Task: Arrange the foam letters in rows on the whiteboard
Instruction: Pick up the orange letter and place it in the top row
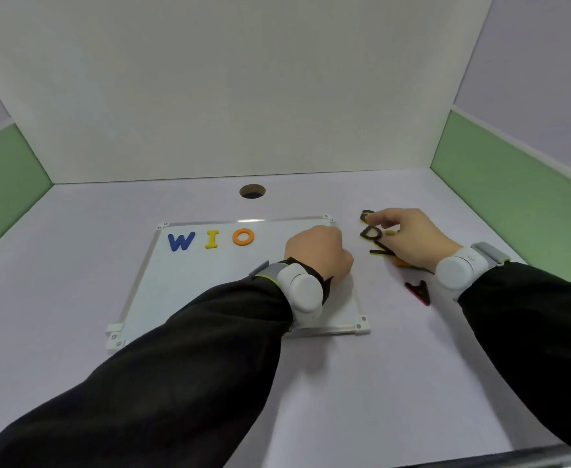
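A whiteboard (176,282) lies flat on a pale table (344,383), its long axis running left to right and its far edge toward the back wall (243,96). Along its far edge three foam letters stand in one row, upright to the viewer and reading left to right: a blue W (181,241), a yellow I (211,239) and an orange O (243,237), each apart from its neighbour.

The left hand (316,253) rests over the board's far right part, fingers curled under; whether it holds anything cannot be told. The right hand (412,236) lies off the board, to its right, over a loose group of letters on the table; its fingers bend down toward them, but a grip cannot be told.

In that group, a dark piece (366,216) lies farthest back, a black-faced D (371,233) sits next, and another dark letter (382,252) lies partly under the hand. A red A (419,292) lies nearest, tilted, apart from the others.

Both wrists carry white bands over black sleeves. A round hole (252,191) opens in the table near the back wall.
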The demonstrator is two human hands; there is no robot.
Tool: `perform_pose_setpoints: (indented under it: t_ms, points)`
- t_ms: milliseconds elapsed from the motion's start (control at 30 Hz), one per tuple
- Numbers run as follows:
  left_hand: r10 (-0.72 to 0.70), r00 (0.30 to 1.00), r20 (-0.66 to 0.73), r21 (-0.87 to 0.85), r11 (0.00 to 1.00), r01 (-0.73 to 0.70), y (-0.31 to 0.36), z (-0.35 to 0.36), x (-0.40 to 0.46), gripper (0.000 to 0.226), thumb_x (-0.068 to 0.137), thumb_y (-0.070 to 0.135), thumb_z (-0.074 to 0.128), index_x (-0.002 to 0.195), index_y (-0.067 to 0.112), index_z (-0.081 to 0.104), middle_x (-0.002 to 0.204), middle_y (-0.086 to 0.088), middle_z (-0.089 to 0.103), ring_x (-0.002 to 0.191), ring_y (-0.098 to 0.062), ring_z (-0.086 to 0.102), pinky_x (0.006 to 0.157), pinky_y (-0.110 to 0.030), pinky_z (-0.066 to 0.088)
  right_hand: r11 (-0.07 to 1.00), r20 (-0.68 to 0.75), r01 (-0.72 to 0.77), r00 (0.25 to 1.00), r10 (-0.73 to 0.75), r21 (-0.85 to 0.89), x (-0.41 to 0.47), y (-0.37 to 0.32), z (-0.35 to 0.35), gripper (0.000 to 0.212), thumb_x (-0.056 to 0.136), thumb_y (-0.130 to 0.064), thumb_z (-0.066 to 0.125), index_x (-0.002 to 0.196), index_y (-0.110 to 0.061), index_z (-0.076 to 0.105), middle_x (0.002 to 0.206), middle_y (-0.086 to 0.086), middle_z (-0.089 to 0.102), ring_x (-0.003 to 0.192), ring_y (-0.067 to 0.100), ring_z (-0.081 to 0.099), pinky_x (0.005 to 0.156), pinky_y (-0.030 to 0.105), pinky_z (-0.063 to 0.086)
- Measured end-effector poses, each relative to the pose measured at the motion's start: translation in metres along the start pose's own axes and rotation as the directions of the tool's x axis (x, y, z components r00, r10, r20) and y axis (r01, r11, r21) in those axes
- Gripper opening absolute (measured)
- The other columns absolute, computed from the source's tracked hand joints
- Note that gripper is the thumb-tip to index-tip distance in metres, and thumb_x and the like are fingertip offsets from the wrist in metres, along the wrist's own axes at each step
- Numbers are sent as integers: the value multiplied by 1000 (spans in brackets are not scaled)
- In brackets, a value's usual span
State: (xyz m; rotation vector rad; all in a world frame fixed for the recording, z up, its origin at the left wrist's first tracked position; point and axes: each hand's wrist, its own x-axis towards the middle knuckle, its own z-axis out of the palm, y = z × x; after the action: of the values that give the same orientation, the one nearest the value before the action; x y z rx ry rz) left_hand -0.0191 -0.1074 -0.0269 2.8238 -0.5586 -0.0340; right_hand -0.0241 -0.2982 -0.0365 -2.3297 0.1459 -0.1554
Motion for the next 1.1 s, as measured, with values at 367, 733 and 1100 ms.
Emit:
perform_pose_setpoints:
  t_ms: [367, 733, 1100]
  points:
    - [32, 997, -73, 130, 991, -23, 38, 28, 49, 31, 94, 35, 52, 114, 17, 66, 120, -7, 53, 110, -28, 56, 86, -34, 42, 995, 35, -69, 997, 67, 71, -6, 19, -9, 30, 86, -13, 64, 113, -25, 68, 98, -7, 66, 72, 19, 71, 79, 39, 61]
    - [105, 990, -95, 193, 977, -85, 43, 39, 67, 26, 91, 28, 52, 111, 19, 67, 114, -6, 54, 106, -26, 53, 89, -35, 41, 987, -4, -18, 1000, 18, -162, -2, 29, -12, 30, 74, -40, 74, 103, -32, 72, 105, -7, 66, 101, 16, 61, 95, 41, 49]
    - [169, 973, -154, 94, 983, -156, 38, 31, 62, 28, 95, 24, 50, 116, 18, 65, 114, -6, 58, 105, -27, 55, 87, -33, 39, 999, -277, -41, 960, 35, -17, -2, 33, -24, 42, 84, 9, 40, 103, -10, 73, 101, 5, 71, 91, 16, 59, 81, 21, 41]
